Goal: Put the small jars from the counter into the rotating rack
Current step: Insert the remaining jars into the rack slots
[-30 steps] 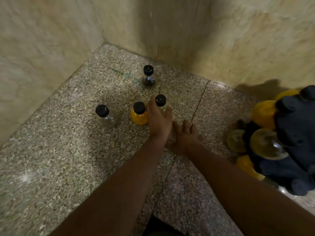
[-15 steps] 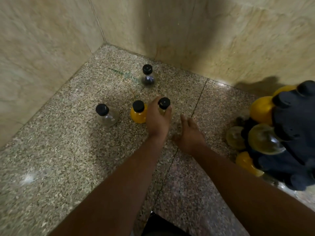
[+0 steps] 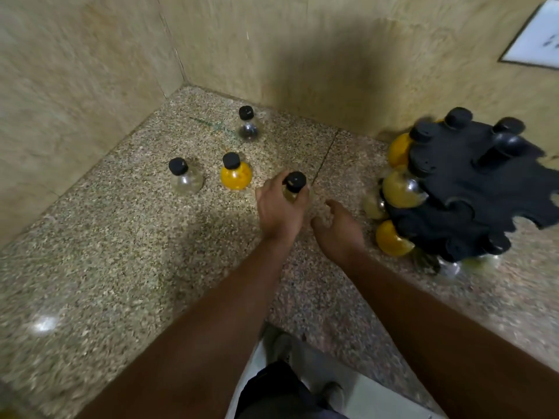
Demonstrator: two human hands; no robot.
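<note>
My left hand (image 3: pixel 279 208) is closed around a small black-capped jar (image 3: pixel 294 182), of which mostly the cap shows. My right hand (image 3: pixel 337 229) hovers just right of it, fingers apart and holding nothing. Three more small jars stand on the speckled counter (image 3: pixel 121 252): a yellow-filled jar (image 3: pixel 236 173), a clear jar (image 3: pixel 185 180) to its left, and a dark jar (image 3: pixel 248 126) near the back corner. The black rotating rack (image 3: pixel 472 182) stands at the right, with several yellow and clear jars hanging in its slots.
Beige tiled walls (image 3: pixel 75 71) close the counter at the left and back, forming a corner. A framed white sheet (image 3: pixel 535 40) hangs on the wall at the upper right. The counter's front edge runs near my legs at the bottom.
My left hand has moved right with the jar in its grip, away from the yellow jar. My right hand has risen off the counter and shifted right. The view has swung toward the rack.
</note>
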